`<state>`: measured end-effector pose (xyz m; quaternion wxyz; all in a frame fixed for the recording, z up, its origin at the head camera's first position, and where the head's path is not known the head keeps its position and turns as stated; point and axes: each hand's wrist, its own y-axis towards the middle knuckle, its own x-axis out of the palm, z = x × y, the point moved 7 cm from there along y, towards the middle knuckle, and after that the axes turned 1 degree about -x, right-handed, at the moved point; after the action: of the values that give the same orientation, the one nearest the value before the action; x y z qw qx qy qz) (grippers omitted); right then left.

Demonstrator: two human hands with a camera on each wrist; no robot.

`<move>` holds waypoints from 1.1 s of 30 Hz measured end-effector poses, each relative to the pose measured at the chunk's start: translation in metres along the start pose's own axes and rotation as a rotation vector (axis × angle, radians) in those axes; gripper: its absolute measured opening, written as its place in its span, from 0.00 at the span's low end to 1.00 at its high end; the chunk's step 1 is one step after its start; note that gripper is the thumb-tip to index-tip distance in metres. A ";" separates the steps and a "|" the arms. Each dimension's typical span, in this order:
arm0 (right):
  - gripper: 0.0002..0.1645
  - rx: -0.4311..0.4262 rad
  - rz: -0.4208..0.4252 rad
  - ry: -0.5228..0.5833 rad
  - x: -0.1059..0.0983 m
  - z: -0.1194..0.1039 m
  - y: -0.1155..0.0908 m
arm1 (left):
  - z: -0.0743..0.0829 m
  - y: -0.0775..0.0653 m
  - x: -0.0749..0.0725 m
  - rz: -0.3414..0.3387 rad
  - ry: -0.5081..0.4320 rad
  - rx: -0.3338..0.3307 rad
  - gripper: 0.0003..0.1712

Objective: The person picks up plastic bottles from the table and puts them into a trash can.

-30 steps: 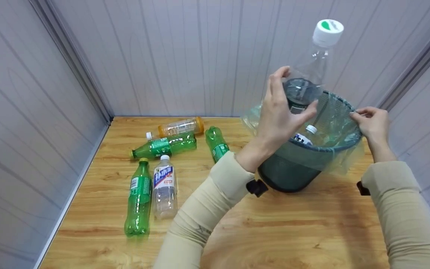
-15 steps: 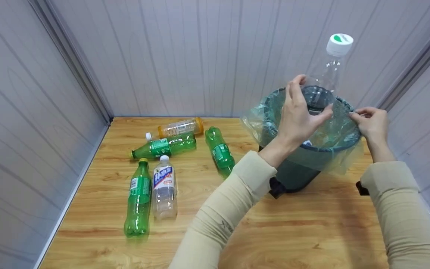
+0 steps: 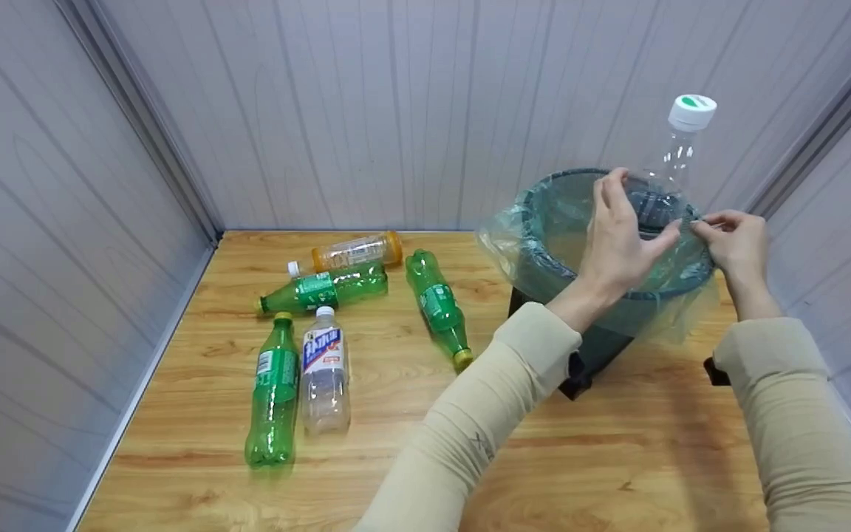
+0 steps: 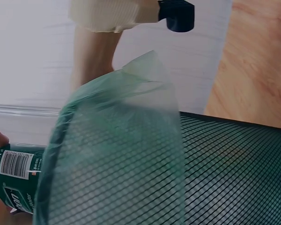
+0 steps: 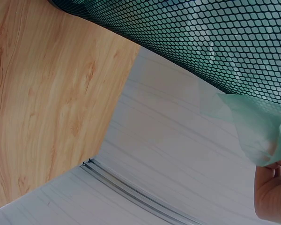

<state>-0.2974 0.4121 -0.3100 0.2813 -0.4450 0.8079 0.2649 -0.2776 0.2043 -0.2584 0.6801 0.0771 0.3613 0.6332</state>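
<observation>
My left hand [image 3: 621,244] grips a clear plastic bottle [image 3: 680,159] with a white cap and a dark green label, held cap up over the mouth of a mesh wastebasket [image 3: 603,343]. In the left wrist view the bottle's label [image 4: 16,171] shows a barcode, and the lower part lies behind the basket rim. A thin green bin liner [image 3: 507,240] lines the basket and hangs over its rim. At the rim's right side my right hand [image 3: 739,244] pinches the liner's edge; the right wrist view shows its curled fingers [image 5: 271,187] at the film.
To the left on the wooden table [image 3: 381,473] lie several bottles: a green bottle [image 3: 275,399], a clear bottle with a white label [image 3: 326,377], another green one [image 3: 329,288], an orange-ended bottle [image 3: 359,253] and a green bottle [image 3: 440,310] nearer the basket. Panel walls [image 3: 337,111] enclose the table.
My left hand has moved right and down with the bottle, from above the basket's left part to low over its right part. The right hand stays at the rim.
</observation>
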 end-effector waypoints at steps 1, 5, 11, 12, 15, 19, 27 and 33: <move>0.21 0.005 -0.002 0.001 0.000 0.000 0.000 | 0.000 0.000 0.004 -0.007 0.009 -0.002 0.41; 0.20 0.016 -0.014 0.007 0.001 0.001 0.001 | -0.001 -0.001 0.015 -0.025 0.054 -0.013 0.42; 0.19 0.017 -0.017 0.010 0.000 0.002 0.001 | -0.005 -0.004 0.026 -0.050 0.136 -0.073 0.42; 0.19 0.019 -0.020 0.015 0.001 0.002 0.001 | -0.006 -0.005 0.028 -0.058 0.143 -0.086 0.43; 0.18 0.022 -0.023 0.019 0.001 0.002 0.001 | -0.008 -0.006 0.032 -0.085 0.159 -0.125 0.43; 0.17 0.027 -0.014 0.010 0.001 0.002 0.000 | -0.011 -0.009 0.037 -0.131 0.187 -0.176 0.44; 0.17 0.026 -0.022 0.044 0.001 0.002 0.001 | -0.017 -0.011 0.048 -0.252 0.303 -0.287 0.49; 0.16 0.022 -0.010 0.036 0.000 0.002 0.000 | -0.018 -0.010 0.050 -0.287 0.340 -0.306 0.50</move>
<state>-0.2975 0.4135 -0.3118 0.2727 -0.4505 0.8136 0.2464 -0.2833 0.2420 -0.2974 0.6963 -0.1860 0.3777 0.5812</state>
